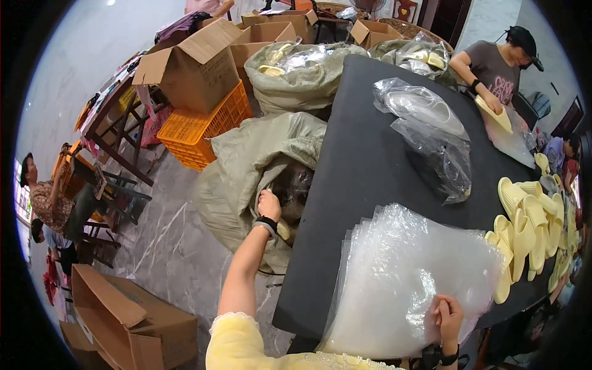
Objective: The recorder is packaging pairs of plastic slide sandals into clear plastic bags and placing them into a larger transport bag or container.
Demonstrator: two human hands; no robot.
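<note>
My left hand (269,205) is closed on the rim of a pale green woven sack (231,185) standing left of the dark table. Inside the sack's mouth, clear plastic (300,182) and a bit of yellow show in shadow. On the table's near end lies a fanned stack of clear plastic bags (388,271). Over its right side my right hand (448,313) has its fingers curled together against the top clear plastic bag. Pale yellow slippers (524,231) lie heaped beyond the stack's right edge. Farther up the table is a slipper-shaped clear plastic bundle (425,111).
Across the dark table (370,172), a co-worker (502,74) puts a yellow slipper (493,114) into a clear bag. Full sacks (296,89) stand at the far side. An orange crate (191,135) bears a cardboard box (191,71). An open carton (135,314) lies lower left.
</note>
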